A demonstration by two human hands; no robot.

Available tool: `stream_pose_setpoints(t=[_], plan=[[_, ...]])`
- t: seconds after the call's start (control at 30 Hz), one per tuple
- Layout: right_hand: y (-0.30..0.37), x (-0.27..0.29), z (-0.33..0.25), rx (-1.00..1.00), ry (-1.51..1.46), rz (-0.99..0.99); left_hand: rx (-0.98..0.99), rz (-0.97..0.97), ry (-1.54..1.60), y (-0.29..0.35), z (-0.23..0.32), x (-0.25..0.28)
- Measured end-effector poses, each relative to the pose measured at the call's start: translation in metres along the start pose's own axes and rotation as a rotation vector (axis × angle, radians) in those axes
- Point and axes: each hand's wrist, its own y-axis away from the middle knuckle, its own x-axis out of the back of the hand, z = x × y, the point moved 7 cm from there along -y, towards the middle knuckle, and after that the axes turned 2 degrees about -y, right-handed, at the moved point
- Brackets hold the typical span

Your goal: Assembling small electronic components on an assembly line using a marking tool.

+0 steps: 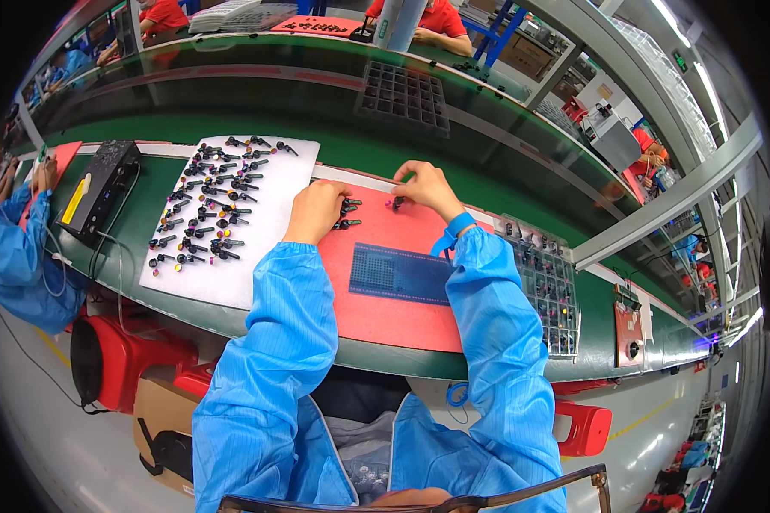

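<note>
Two-handed, worked above the red mat (385,325). Curled the right hand (428,186) at a small black part (398,204) on or just over it; could not tell whether pinched. Held the left hand (315,209) beside more black parts (346,224) there; could not read that grip either. Probably called for light fingertips, handling parts singly.
</note>
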Motion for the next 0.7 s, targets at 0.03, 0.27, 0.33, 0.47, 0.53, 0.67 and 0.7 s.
stream_pose_setpoints(t=[0.03, 0.27, 0.33, 0.47, 0.53, 0.67, 0.7], plan=[[-0.002, -0.005, -0.001, -0.025, -0.048, -0.050, 0.002, 0.017, 0.023, 0.000, 0.000, 0.000], [0.000, -0.010, 0.017, -0.080, -0.068, -0.085, 0.009, -0.023, -0.003, 0.000, 0.003, 0.001], [0.002, -0.009, 0.030, -0.093, -0.051, -0.098, 0.005, -0.024, 0.007, 0.000, 0.002, 0.003], [0.004, -0.003, 0.050, -0.022, -0.147, -0.038, -0.030, -0.051, 0.017, -0.002, 0.008, 0.002], [0.007, -0.002, 0.045, 0.045, -0.101, -0.017, -0.025, -0.062, 0.013, 0.000, 0.007, 0.002], [0.013, -0.003, 0.043, -0.067, -0.123, 0.045, -0.021, -0.101, 0.020, 0.002, 0.004, 0.002], [0.013, -0.001, 0.044, -0.057, -0.131, 0.078, -0.024, -0.101, 0.021, 0.001, 0.004, 0.002]])
